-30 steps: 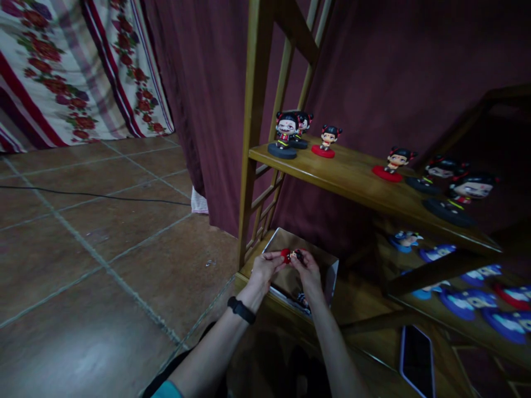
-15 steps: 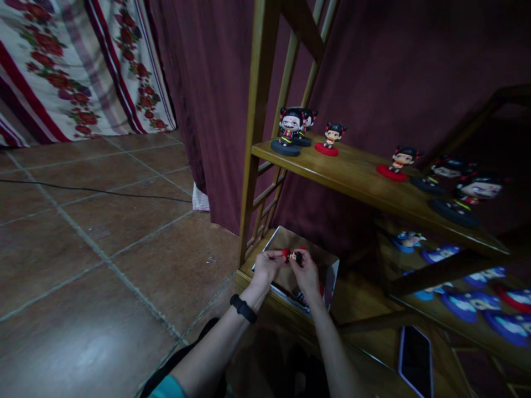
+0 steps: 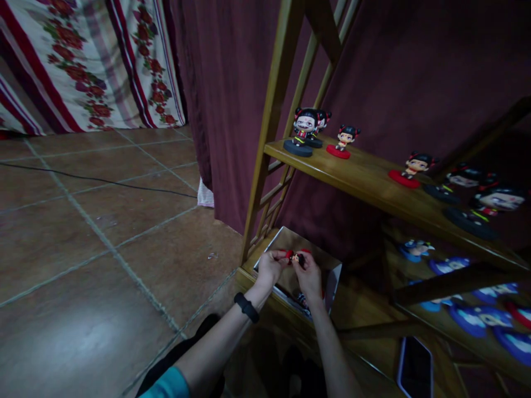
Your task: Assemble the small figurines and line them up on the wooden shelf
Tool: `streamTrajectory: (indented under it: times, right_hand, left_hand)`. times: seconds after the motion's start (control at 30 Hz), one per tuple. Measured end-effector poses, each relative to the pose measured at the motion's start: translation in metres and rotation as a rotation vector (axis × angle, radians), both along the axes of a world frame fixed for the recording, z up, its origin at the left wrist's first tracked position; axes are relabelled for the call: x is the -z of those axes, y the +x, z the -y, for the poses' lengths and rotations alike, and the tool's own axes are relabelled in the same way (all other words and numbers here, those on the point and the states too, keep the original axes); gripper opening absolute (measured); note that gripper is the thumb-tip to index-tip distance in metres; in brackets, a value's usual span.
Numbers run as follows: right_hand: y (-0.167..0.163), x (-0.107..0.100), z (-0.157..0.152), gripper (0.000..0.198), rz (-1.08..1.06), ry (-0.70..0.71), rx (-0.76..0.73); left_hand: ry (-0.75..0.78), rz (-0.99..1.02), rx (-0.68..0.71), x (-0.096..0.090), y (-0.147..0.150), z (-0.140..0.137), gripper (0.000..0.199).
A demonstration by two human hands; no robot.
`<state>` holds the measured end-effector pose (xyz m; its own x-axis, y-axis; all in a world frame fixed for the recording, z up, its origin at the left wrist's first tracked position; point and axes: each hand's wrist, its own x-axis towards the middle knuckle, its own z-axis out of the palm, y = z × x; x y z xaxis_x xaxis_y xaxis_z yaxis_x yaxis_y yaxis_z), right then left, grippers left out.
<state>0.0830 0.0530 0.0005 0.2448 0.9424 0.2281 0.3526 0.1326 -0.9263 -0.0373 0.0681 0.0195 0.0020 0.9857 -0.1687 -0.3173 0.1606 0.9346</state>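
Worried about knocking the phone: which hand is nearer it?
Right. In the picture, the right hand is up and left of the phone; the left hand lies farther left.

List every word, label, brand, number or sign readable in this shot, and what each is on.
None can be read anywhere.
Held figurine: too small to make out any marking.
Front-left figurine on the upper shelf: red forehead mark, no legible lettering.
Open box: no legible print.
Phone: dark screen, no text.
Wristband: no readable brand.
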Motion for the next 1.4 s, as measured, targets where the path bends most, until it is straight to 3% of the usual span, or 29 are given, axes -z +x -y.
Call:
streamTrajectory:
  times: [0.5, 0.77, 1.0, 1.1, 1.2, 1.3, 1.4]
  right_hand:
    - [-0.001, -0.008, 0.005, 0.029, 0.295, -0.014, 0.042]
    - [0.005, -0.013, 0.008, 0.025, 0.366, -0.027, 0.022]
    - [0.008, -0.011, 0.007, 0.040, 0.086, -0.027, -0.085]
    - [0.014, -0.002, 0.001, 0.042, -0.097, -0.009, -0.004]
    - [0.016, 0.003, -0.001, 0.038, -0.285, -0.090, 0.017]
    - [0.011, 0.000, 0.001, 0.036, -0.465, -0.196, -0.072]
    - [0.005, -0.003, 0.002, 0.034, -0.573, -0.189, -0.154]
  left_hand:
    - [-0.090, 0.184, -0.128, 0.014, 0.014, 0.004, 0.009]
    - [-0.086, 0.160, -0.022, 0.014, 0.019, 0.003, 0.014]
    - [-0.247, 0.238, -0.014, 0.011, 0.015, 0.000, 0.021]
    - [-0.366, 0.337, 0.036, 0.013, 0.010, -0.004, 0.015]
    - [-0.442, 0.426, 0.074, 0.014, 0.006, -0.007, 0.011]
    - [-0.454, 0.465, 0.109, 0.015, 0.005, -0.007, 0.011]
    - [-0.438, 0.456, 0.154, 0.014, 0.006, -0.004, 0.012]
